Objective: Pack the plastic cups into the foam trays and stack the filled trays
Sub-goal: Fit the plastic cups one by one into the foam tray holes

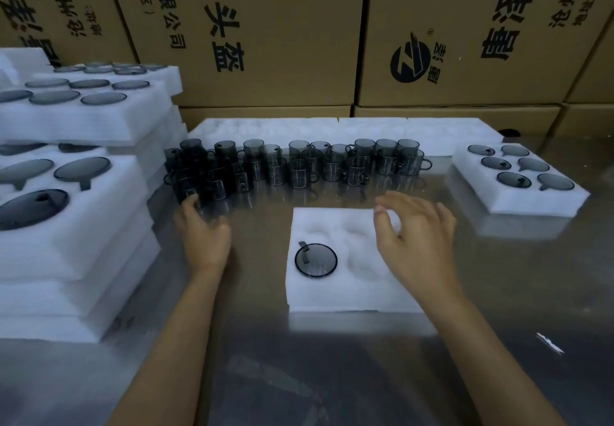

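Note:
A white foam tray (332, 296) lies on the table in front of me. One smoky grey plastic cup (315, 260) sits in its near-left pocket; the other pockets I can see hold nothing. Behind it stands a row of several loose grey cups (299, 163). My left hand (202, 229) reaches to the left end of that row, fingers curled at a cup (187, 190); the grip itself is hidden. My right hand (412, 233) hovers over the tray's far-right part, fingers relaxed and holding nothing.
Stacks of filled foam trays (76, 226) rise at the left. Another filled tray (518, 180) lies at the right. Empty foam trays (332, 130) line the back, in front of cardboard boxes (265, 33). A small white scrap (550, 342) lies near right on the shiny table.

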A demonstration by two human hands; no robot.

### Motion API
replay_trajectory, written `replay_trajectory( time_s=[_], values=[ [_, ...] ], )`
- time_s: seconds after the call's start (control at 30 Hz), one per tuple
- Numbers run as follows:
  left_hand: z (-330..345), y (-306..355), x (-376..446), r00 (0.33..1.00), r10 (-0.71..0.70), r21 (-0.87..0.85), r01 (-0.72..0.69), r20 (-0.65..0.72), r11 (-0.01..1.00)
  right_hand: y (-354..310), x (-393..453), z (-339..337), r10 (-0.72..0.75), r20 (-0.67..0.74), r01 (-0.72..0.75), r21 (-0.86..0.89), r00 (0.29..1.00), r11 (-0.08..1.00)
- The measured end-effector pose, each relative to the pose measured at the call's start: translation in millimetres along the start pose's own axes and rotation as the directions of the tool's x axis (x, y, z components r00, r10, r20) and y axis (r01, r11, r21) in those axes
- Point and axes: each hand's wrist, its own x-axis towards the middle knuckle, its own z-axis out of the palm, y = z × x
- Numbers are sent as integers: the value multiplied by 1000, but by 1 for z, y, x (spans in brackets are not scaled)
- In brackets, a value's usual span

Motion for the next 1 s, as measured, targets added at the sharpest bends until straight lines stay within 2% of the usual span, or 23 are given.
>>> replay_trajectory(
  time_s=[0.07,0.17,0.23,0.33,0.43,0.57,0.7,0.8,0.9,0.97,1.0],
  values=[
    [3,-6,19,999,-32,53,34,-31,998,6,0,3,46,79,-41,-62,996,997],
    [11,-9,44,999,-47,137,49,-17,989,9,-4,8,40,204,-13,-133,978,991],
    [14,-11,56,998,-60,135,64,-30,989,10,-4,10,34,212,-5,-137,977,991],
    [16,-16,62,996,-10,128,21,-85,992,12,-3,12,28,203,-2,-126,979,992],
    [13,-18,58,994,69,131,-59,-79,990,12,-3,13,25,204,1,-129,979,992],
    [7,-10,31,977,215,29,-215,9,976,11,-3,12,31,208,-6,-120,978,993],
    [4,29,-6,952,285,-197,-260,112,945,6,-4,9,2,138,7,-60,990,998],
    [3,69,-29,899,412,-250,-369,150,895,2,-3,4,-51,68,42,119,996,992],
    [4,96,-61,800,571,-277,-515,185,811,-7,-4,0,-102,59,73,378,993,923],
    [8,103,-83,729,660,-277,-606,183,746,-14,-8,0,-128,27,103,440,991,892],
    [11,104,-91,716,676,-282,-621,174,731,-16,-10,1,-128,-4,116,451,992,885]
  ],
)
